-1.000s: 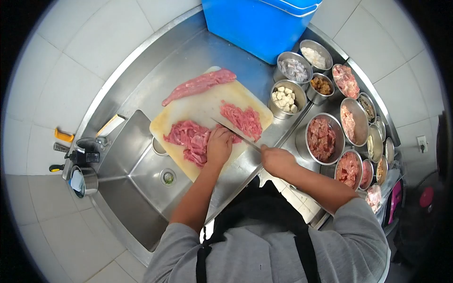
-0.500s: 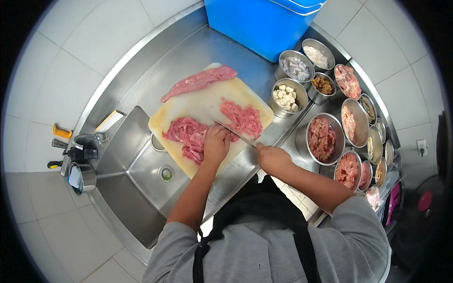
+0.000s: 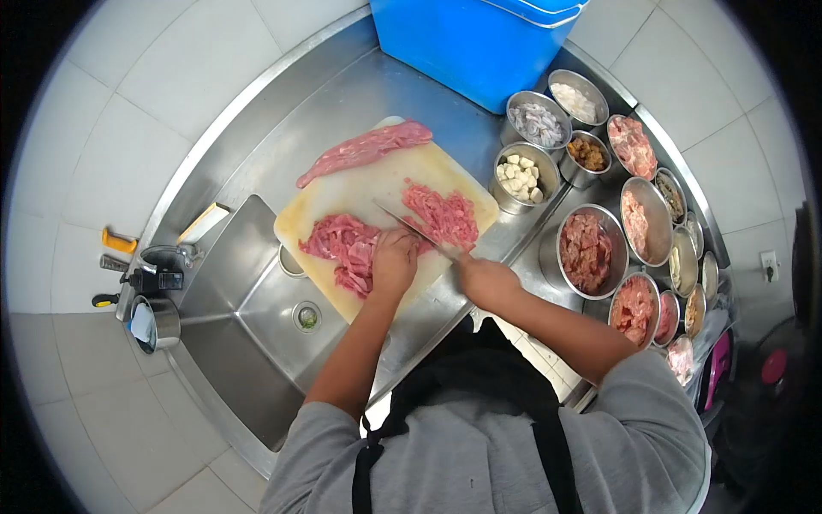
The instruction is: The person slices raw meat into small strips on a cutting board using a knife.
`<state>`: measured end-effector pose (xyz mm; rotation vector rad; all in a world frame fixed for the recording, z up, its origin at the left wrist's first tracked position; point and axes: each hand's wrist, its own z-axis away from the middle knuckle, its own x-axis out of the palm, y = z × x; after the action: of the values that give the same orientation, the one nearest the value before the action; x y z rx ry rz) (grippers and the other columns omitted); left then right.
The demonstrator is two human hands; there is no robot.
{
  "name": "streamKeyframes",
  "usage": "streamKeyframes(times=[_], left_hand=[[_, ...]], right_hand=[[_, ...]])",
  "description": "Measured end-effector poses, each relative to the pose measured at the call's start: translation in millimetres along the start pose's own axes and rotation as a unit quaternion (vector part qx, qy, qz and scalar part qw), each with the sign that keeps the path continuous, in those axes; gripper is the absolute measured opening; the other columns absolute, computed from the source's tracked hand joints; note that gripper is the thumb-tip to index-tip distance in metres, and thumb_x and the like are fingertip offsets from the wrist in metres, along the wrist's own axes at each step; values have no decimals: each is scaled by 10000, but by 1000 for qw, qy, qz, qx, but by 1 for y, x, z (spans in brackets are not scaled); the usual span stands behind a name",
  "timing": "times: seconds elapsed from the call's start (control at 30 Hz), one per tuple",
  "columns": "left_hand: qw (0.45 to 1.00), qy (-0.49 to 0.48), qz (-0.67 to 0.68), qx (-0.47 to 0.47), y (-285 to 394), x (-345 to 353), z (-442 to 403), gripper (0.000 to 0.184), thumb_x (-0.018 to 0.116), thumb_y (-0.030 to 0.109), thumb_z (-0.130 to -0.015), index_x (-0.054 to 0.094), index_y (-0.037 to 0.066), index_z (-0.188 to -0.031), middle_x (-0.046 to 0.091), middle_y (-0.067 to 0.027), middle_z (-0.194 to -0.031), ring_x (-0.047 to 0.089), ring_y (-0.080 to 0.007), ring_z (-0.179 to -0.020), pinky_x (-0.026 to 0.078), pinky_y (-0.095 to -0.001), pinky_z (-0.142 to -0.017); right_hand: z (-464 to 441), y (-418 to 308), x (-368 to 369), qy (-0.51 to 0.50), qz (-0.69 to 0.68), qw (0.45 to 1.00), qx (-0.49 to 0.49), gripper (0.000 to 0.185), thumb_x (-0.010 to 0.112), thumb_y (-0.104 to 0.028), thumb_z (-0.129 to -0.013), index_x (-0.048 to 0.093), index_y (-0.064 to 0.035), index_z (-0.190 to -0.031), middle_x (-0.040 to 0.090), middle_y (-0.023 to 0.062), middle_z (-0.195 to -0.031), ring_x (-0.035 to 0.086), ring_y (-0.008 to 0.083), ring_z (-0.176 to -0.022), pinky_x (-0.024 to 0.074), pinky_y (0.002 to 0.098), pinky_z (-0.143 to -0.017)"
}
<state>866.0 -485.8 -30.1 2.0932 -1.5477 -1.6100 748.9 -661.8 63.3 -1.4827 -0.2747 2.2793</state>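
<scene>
My right hand [image 3: 486,283] is closed round the handle of a knife [image 3: 409,223], whose blade slants up and left across the cutting board [image 3: 364,195]. Beside the blade, my left hand [image 3: 396,260] presses with curled fingers on raw meat, partly hiding it. Left of that hand lies a heap of meat slices [image 3: 336,243]. Finely cut meat [image 3: 443,216] is spread on the other side of the blade. One long uncut piece of meat [image 3: 366,152] rests along the board's far edge.
A steel sink [image 3: 240,364] adjoins the board on the left. Metal bowls of meat [image 3: 586,250] and a bowl of white cubes [image 3: 521,178] crowd the right. A blue container [image 3: 479,51] stands behind, and a yellow-handled tool [image 3: 118,241] lies far left.
The knife has slid forward and left, so its tip reaches farther past my left hand. My right hand moved slightly with it, while my left hand stayed nearly in place.
</scene>
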Motion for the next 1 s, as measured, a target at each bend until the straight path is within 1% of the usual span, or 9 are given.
streamKeyframes(times=[0.13, 0.23, 0.3, 0.43, 0.5, 0.6, 0.73, 0.93, 1.0], left_hand=[[999, -17, -20, 24, 4, -8, 0, 88, 692, 75, -814, 714, 35, -890, 676, -134, -953, 612, -344, -920, 486, -446, -852], [1000, 12, 12, -18, 17, -21, -6, 96, 696, 85, -817, 718, 40, -899, 673, -126, -951, 614, -338, -942, 482, -443, -863], [999, 2, -31, -43, 23, -26, -5, 108, 705, 98, -791, 719, 59, -891, 663, -106, -982, 605, -312, -1000, 468, -437, -899], [999, -32, -27, -26, 13, -8, 0, 106, 708, 94, -776, 724, 65, -877, 660, -92, -973, 603, -304, -1015, 466, -435, -904], [999, -5, -31, 29, 15, -7, 2, 81, 721, 84, -777, 729, 71, -856, 662, -83, -944, 609, -311, -939, 477, -424, -883], [999, -5, 6, 38, 7, 0, 6, 86, 721, 78, -778, 728, 68, -863, 662, -81, -965, 609, -308, -966, 480, -421, -879], [998, -38, -12, 45, 9, -8, 8, 91, 722, 73, -777, 725, 54, -866, 663, -86, -974, 611, -308, -982, 485, -419, -877], [1000, -5, -6, -21, 19, -27, -3, 64, 701, 58, -784, 710, 46, -846, 665, -91, -958, 613, -326, -966, 481, -445, -903], [997, -70, 13, -24, 5, -20, 0, 58, 689, 64, -796, 709, 45, -847, 669, -96, -949, 612, -329, -953, 481, -448, -904]], right_hand=[[-36, -12, -7, 15, -3, 1000, -11, 266, 429, -152, -937, 556, -15, -1127, 710, 240, -947, 705, 409, -884, 542, 539, -765], [-12, -17, -46, 6, 43, 999, -29, 257, 429, -139, -935, 568, -9, -1108, 711, 237, -950, 703, 411, -883, 540, 539, -771], [17, -9, -55, -25, 55, 998, -11, 250, 434, -129, -933, 568, -5, -1104, 711, 238, -959, 701, 413, -885, 541, 531, -781], [38, 3, -53, -80, 89, 993, -7, 253, 438, -123, -930, 553, -3, -1121, 711, 237, -957, 701, 416, -891, 541, 530, -783], [33, 9, -42, -66, 73, 995, -3, 254, 434, -132, -934, 553, -4, -1118, 710, 238, -938, 702, 420, -879, 541, 537, -775], [-1, 7, -9, -25, 33, 999, -18, 257, 426, -142, -939, 564, -2, -1104, 711, 235, -935, 701, 420, -888, 542, 537, -783], [-35, -7, -9, -7, -7, 1000, -26, 265, 419, -152, -943, 571, 0, -1099, 713, 231, -946, 700, 418, -903, 543, 534, -791], [27, -4, -47, -55, 46, 997, -19, 248, 446, -128, -930, 570, 0, -1101, 712, 235, -966, 701, 416, -909, 546, 535, -783], [28, 5, -29, -69, 48, 996, -9, 237, 459, -119, -920, 572, 0, -1092, 710, 240, -967, 701, 415, -904, 547, 533, -785]])
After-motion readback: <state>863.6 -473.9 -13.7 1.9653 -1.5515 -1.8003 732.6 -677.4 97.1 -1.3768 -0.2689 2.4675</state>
